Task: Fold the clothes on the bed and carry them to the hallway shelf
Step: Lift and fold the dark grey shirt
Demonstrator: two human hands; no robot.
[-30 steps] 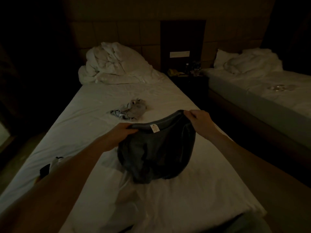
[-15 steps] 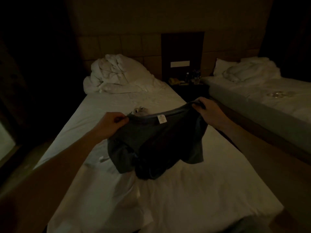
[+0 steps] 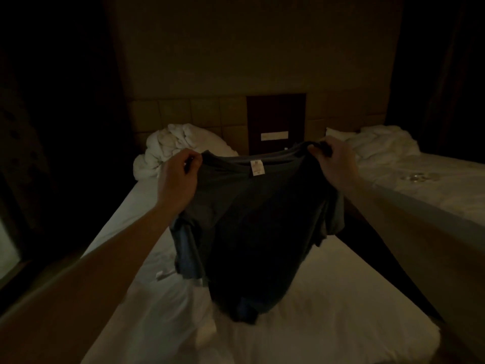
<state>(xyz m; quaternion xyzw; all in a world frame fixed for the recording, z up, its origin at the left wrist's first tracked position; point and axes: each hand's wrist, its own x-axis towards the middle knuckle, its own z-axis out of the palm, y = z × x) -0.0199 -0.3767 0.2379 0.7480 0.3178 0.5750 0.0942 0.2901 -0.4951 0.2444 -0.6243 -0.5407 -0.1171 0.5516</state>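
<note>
- One dark T-shirt (image 3: 257,219) is the garment in hand, held up over the middle of the near bed (image 3: 328,298), its neck label (image 3: 256,168) facing the camera and its hem bunched on the sheet toward the foot edge.
- The left hand (image 3: 178,179) pinches the shirt's left shoulder, fingers curled round the cloth; the right hand (image 3: 336,164) grips the other shoulder the same way, so the collar is stretched between them.
- Both sleeves hang loose and the body sags in a crumple, so the folding seems only at its start: the shirt is being spread, not yet creased.
- The next move likely calls for laying it flat on the sheet, smoothing it, then turning the sleeves in.
- A heaped white duvet (image 3: 170,148) lies at the head end of this bed, toward its left corner.
- A second bed (image 3: 433,185) stands to the right, with rumpled bedding (image 3: 380,143) at its head and something small and glinting, too dim to identify, on its cover.
</note>
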